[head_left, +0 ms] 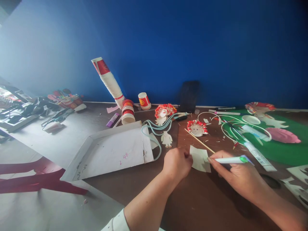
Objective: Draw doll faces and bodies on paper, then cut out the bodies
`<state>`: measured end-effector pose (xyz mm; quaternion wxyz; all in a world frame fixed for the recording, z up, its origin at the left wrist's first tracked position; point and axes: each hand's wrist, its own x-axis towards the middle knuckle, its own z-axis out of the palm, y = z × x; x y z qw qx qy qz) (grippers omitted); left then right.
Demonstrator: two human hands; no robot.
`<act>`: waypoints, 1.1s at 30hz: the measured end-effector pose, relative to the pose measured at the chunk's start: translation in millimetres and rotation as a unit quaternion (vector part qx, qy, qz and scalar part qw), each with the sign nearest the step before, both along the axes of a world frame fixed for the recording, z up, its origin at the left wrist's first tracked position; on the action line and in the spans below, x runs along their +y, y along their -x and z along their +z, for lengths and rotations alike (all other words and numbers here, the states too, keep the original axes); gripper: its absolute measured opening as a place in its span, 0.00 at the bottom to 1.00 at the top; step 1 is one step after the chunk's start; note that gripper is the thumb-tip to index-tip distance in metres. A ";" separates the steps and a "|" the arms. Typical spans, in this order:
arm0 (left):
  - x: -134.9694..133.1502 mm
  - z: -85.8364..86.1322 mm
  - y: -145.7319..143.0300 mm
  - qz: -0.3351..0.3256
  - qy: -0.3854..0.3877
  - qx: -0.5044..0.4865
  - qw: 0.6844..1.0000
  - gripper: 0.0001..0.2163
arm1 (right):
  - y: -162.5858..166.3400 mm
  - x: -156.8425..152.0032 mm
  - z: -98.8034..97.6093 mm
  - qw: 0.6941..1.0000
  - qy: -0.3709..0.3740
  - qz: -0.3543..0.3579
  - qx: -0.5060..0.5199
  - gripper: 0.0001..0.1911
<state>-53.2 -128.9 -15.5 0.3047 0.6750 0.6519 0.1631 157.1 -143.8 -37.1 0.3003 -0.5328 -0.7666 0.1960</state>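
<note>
The paper (201, 159), a small pale cut piece, lay flat on the brown table (192, 205) between the two hands. The left hand (176, 164) was curled nearly closed, its fingertips pinning the paper's left edge. The right hand (237, 175) was wrapped around a white pen (231, 159) with a green end, its tip at the paper's right edge.

The paper looked thin and light, so it could probably slide or crease if the left fingers eased off while the pen pressed. The pen might also mark the table, since the tip sat right at the edge. A thin stick (199, 140) lay just behind the paper, close enough to be knocked. Further back sat a face cutout (197, 127), a white tray (108, 152) and stacked cups (109, 80).
</note>
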 end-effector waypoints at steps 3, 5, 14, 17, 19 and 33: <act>0.1 0.1 0.3 -0.005 -0.004 0.004 1.000 0.10 | -0.3 0.0 -0.7 1.000 0.005 0.000 -0.003 0.16; 0.2 0.4 0.4 -0.006 -0.005 0.008 1.000 0.10 | -0.6 0.2 -1.4 1.000 0.006 0.002 -0.005 0.16; -0.8 3.3 0.2 -0.011 -0.003 0.007 1.000 0.10 | -0.9 -1.5 1.2 1.000 0.013 0.013 -0.014 0.16; -0.3 3.0 0.7 -0.012 -0.004 0.014 1.000 0.10 | -0.7 -1.8 2.6 1.000 0.012 0.013 -0.022 0.16; 0.3 3.1 0.9 -0.012 -0.002 0.016 1.000 0.10 | -0.5 -1.7 2.5 0.999 0.014 0.013 -0.026 0.16; -0.2 2.8 -0.3 -0.009 -0.003 0.016 1.000 0.10 | -1.1 -0.9 2.0 0.999 0.019 0.016 -0.030 0.16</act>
